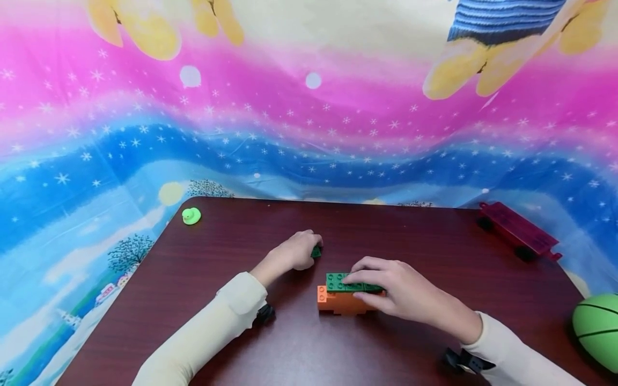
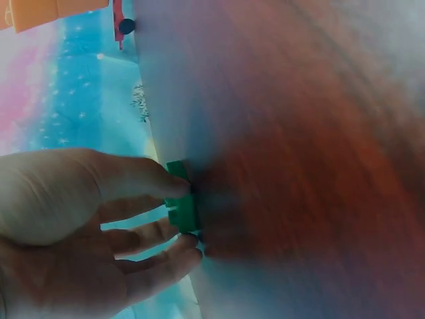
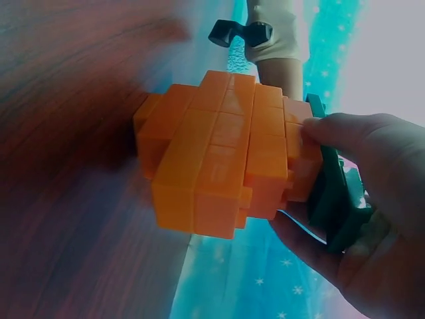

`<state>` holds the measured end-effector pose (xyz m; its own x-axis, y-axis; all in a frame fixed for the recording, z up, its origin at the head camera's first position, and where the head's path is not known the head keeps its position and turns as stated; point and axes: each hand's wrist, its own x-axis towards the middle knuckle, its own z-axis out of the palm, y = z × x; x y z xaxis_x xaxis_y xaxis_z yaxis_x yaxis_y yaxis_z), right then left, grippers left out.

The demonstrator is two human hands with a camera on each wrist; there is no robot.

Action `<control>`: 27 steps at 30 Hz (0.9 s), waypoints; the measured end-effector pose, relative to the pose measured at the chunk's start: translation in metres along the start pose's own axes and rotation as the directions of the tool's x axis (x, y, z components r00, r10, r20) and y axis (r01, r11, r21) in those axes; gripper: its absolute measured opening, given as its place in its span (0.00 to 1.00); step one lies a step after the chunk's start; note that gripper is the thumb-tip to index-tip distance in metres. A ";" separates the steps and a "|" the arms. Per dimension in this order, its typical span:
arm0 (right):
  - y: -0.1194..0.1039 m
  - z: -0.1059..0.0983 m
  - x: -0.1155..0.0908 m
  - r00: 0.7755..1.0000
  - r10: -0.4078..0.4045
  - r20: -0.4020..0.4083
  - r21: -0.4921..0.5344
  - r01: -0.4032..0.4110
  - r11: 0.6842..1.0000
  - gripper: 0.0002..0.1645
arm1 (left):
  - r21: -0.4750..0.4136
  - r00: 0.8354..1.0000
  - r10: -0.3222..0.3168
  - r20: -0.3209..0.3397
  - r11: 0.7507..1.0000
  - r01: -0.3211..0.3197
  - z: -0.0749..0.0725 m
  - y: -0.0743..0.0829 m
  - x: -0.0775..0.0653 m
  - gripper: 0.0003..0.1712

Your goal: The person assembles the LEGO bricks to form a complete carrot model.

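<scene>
Near the middle of the table, my left hand [image 1: 298, 252] pinches a small green toy brick [image 2: 184, 211] between thumb and fingers, close over the tabletop. To its right stands a stepped block of orange toy bricks [image 1: 345, 304], topped by a layer of green bricks [image 1: 334, 282]. My right hand [image 1: 403, 287] grips this build from above at its right end. In the right wrist view the thumb presses the side of the orange bricks [image 3: 216, 153], and the other fingers reach round behind, partly hidden. The green top [image 3: 332, 193] lies under the palm.
A lime-green toy duck [image 1: 191, 216] sits at the table's far left corner. A dark red wheeled toy wagon [image 1: 521, 228] stands at the far right, and a green ball [image 1: 598, 329] at the right edge. A printed cloth [image 1: 289, 128] hangs behind the brown table [image 1: 232, 225].
</scene>
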<state>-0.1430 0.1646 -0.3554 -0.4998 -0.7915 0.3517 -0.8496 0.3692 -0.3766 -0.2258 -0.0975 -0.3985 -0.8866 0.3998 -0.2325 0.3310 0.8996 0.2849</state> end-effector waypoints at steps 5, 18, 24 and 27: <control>0.001 0.000 0.001 1.000 -0.003 0.008 -0.028 0.003 1.000 0.18 | -0.073 0.999 0.019 -0.047 0.997 -0.022 0.000 -0.005 -0.008 0.23; 0.007 -0.003 0.007 1.000 0.001 0.012 -0.016 -0.001 1.000 0.16 | -0.467 0.972 0.174 -0.156 0.854 -0.228 -0.026 0.000 -0.041 0.20; 0.007 -0.003 0.005 1.000 0.019 0.014 -0.003 -0.019 1.000 0.16 | -0.496 0.922 0.352 -0.160 0.779 -0.384 -0.038 0.010 -0.061 0.24; 0.007 -0.003 0.005 1.000 0.008 0.001 0.003 -0.008 1.000 0.16 | -0.515 0.900 0.411 -0.148 0.745 -0.424 -0.041 0.014 -0.070 0.24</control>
<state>-0.1521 0.1649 -0.3542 -0.5066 -0.7890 0.3476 -0.8450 0.3742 -0.3819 -0.1724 -0.1197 -0.3400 -0.7095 0.7033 0.0451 0.4566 0.4100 0.7896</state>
